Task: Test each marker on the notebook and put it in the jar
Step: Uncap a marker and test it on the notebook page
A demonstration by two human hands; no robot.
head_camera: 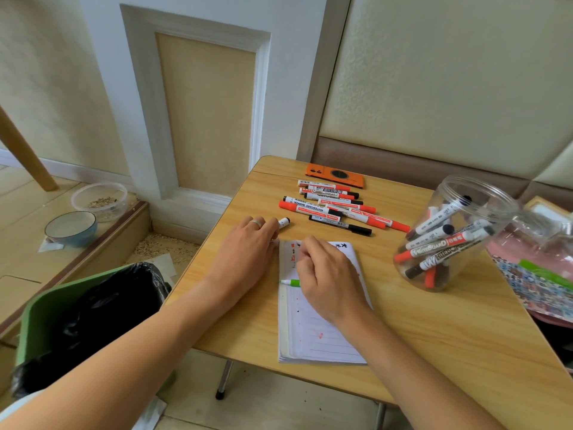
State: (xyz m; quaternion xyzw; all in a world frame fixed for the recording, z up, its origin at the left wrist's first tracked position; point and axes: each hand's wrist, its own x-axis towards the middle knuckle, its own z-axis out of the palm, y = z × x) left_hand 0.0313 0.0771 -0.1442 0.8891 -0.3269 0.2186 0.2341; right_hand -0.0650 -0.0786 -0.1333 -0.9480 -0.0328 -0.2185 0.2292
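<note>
A lined notebook (316, 330) lies open on the wooden table (434, 336), with red and black test marks on its page. My right hand (328, 280) rests on the page with its fingers curled round a green-and-white marker (290, 283), whose end sticks out to the left. My left hand (248, 252) lies flat beside the notebook's top left corner, fingertips at its edge. A black-capped marker (284, 222) pokes out from beyond those fingers. Several red and black markers (335, 206) lie in a pile behind. The clear plastic jar (483, 193) at right holds several markers.
An orange phone case (335, 175) lies behind the pile. A pink bag and patterned cloth (533, 280) crowd the table's right edge. A green bin with a black liner (86, 305) stands left of the table. A bowl (71, 226) and plastic tub (99, 197) sit on the floor.
</note>
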